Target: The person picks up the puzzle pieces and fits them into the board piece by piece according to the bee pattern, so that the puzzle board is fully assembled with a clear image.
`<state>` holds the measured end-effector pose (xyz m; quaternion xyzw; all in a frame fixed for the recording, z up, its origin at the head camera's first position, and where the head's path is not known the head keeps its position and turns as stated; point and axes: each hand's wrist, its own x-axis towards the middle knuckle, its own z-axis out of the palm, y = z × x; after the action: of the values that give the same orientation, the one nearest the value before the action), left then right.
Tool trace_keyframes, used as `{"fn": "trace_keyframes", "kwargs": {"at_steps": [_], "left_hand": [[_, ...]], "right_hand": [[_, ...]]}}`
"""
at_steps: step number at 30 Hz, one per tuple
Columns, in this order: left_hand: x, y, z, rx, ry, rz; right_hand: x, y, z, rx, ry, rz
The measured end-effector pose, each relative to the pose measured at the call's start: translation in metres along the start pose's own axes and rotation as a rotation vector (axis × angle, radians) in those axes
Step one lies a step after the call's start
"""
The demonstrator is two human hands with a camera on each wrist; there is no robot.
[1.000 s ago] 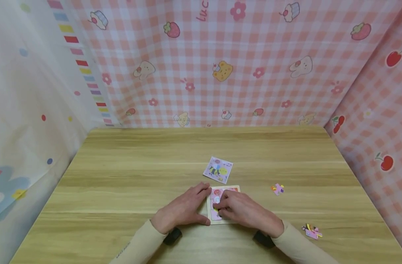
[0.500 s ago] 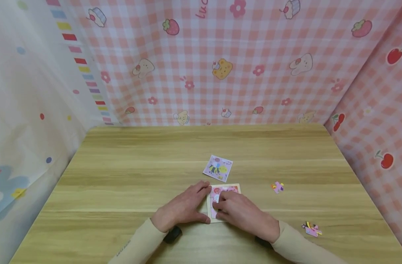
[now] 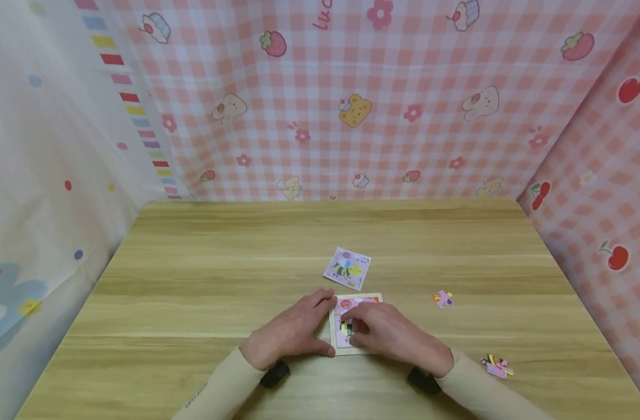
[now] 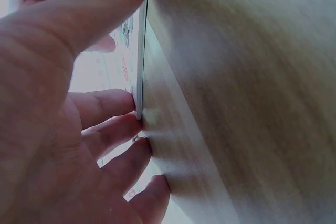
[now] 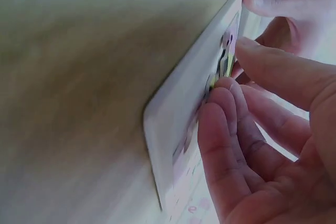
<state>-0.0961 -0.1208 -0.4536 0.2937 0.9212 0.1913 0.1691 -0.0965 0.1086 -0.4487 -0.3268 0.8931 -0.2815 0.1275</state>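
Observation:
A small square puzzle tray with a pale rim (image 3: 332, 332) lies on the table in front of me. My left hand (image 3: 293, 329) holds its left side, thumb at the near corner and fingertips at the far one; the left wrist view shows the fingers (image 4: 118, 100) against the edge. Over the tray, my right hand (image 3: 390, 332) has curled fingers and pinches a puzzle piece (image 3: 346, 328) with black and yellow bee stripes. In the right wrist view its thumb and fingers (image 5: 215, 124) meet at the piece, partly hiding it. Pink pieces show around it.
A square picture card (image 3: 348, 269) with a bee lies beyond the tray. Two loose puzzle pieces lie to the right, one farther (image 3: 443, 299) and one nearer (image 3: 497, 366). Patterned cloths (image 3: 320, 105) hang behind the wooden table (image 3: 193, 251) and at its sides.
My right hand shifts slightly over the tray, and its fingers change position so that more of the bee-striped piece shows. The left hand, the card and the loose pieces stay put.

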Motion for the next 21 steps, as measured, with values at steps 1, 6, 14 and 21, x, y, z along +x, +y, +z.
{"fn": "trace_keyframes", "kwargs": {"at_steps": [1,6,14,21], "left_hand": [[0.0,0.0,0.0,-0.002,-0.005,-0.007],[0.001,0.0,0.001,0.005,-0.019,-0.017],[0.002,-0.002,0.001,0.013,-0.016,-0.002],[0.002,-0.002,0.001,0.009,-0.033,-0.008]], "right_hand": [[-0.001,0.0,-0.001,-0.005,0.001,0.008],[-0.009,0.003,-0.006,-0.122,0.009,-0.057],[-0.022,0.015,-0.011,-0.343,0.01,-0.443],[-0.027,0.019,-0.007,-0.392,-0.047,-0.509]]}}
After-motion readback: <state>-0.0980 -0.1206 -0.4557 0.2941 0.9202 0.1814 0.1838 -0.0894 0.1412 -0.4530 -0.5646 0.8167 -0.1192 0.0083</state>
